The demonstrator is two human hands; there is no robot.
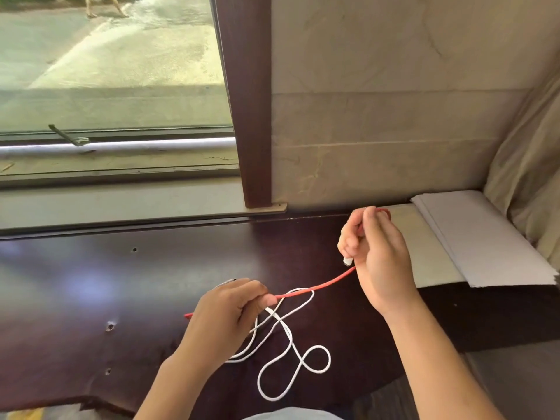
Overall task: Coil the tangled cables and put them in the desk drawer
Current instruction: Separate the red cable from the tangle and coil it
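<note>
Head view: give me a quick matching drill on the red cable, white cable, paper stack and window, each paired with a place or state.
Things:
1. red cable
2. white cable
3. paper stack
4. window

Place or state:
A. lying looped on the desk
B. far left, above the desk
C. stretched between both hands
D. on the desk's right end, by the wall

Pairs: 1-C, 2-A, 3-D, 4-B

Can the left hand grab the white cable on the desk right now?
Probably not yet: the left hand is already gripping the red cable. The white cable lies right beside it with nothing covering it, so letting go first would free the way.
</note>
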